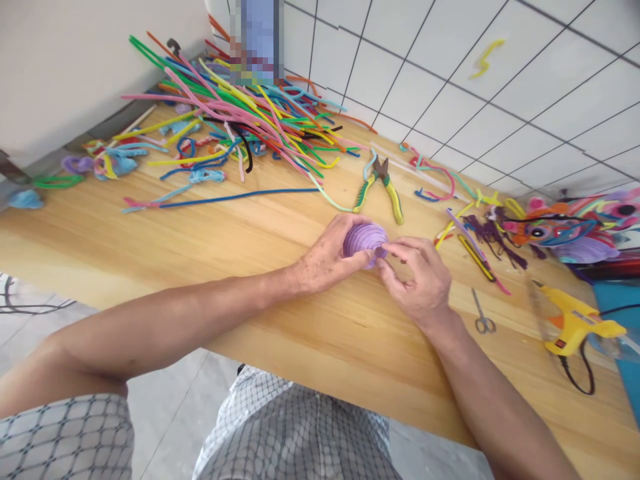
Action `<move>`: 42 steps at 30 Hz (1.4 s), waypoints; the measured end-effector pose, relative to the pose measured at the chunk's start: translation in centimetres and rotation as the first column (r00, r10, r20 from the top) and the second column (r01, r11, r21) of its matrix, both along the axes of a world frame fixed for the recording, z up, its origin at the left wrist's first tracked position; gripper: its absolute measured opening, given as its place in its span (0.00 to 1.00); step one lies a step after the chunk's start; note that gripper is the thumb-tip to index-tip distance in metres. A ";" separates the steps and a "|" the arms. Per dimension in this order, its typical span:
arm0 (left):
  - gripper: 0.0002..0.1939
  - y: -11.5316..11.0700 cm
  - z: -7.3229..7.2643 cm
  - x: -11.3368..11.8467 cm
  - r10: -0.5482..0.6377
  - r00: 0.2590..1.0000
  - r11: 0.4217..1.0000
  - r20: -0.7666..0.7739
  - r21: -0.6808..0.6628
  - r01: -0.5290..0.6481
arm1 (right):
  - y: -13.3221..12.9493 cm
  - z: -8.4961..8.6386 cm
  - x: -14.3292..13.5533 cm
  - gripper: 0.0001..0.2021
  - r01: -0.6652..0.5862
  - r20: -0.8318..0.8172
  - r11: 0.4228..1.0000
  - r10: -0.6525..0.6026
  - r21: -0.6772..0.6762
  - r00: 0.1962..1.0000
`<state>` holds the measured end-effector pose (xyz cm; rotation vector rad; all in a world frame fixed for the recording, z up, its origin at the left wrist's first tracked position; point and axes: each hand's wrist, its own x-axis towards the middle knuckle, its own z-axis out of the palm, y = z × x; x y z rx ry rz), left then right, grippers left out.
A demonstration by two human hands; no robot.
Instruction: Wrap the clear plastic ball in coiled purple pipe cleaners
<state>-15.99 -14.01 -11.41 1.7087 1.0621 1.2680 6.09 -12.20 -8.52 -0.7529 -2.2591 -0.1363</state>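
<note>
A rounded purple coil of pipe cleaner (365, 239) is held just above the wooden table, between my two hands. My left hand (333, 257) wraps around its left side, with the thumb laid across the near edge. At the coil's right edge, my right hand (417, 273) pinches with thumb and forefinger; a small dark purple bit shows by the fingertips, too small to make out. Just beyond the coil lie pliers (383, 187) with green and yellow handles, jaws pointing away.
A large heap of coloured pipe cleaners (260, 113) covers the back left. To the right lie small scissors (483, 317), a yellow utility knife (475, 257) and a yellow glue gun (575, 320) with a cord. Finished pipe-cleaner figures (560, 227) stand at the far right, near the tiled wall (420, 73).
</note>
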 end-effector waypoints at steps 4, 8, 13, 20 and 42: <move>0.26 0.0 0.0 0.0 0.002 1.000 1.000 0.000 0.004 -0.002 | -0.1 0.0 -0.1 0.17 0.005 -0.005 1.000 -0.005 0.003 1.000; 0.26 0.1 0.0 0.0 -0.010 1.000 1.000 0.002 0.013 0.010 | -0.2 0.0 -0.1 0.19 0.002 -0.022 1.000 -0.002 -0.007 1.000; 0.25 0.2 -0.1 -0.1 -0.005 1.000 1.000 0.004 0.023 0.005 | -0.1 0.1 -0.1 0.19 -0.011 -0.013 1.000 0.011 0.004 1.000; 0.23 0.3 0.2 -0.5 -0.045 0.997 0.999 0.056 -0.021 0.046 | -0.2 0.3 -0.2 0.17 -0.016 0.000 1.000 0.016 0.014 1.000; 0.24 0.6 0.1 -0.5 0.012 0.999 1.000 -0.050 0.011 -0.011 | 0.1 0.0 0.2 0.19 -0.006 -0.035 1.000 0.005 -0.020 0.999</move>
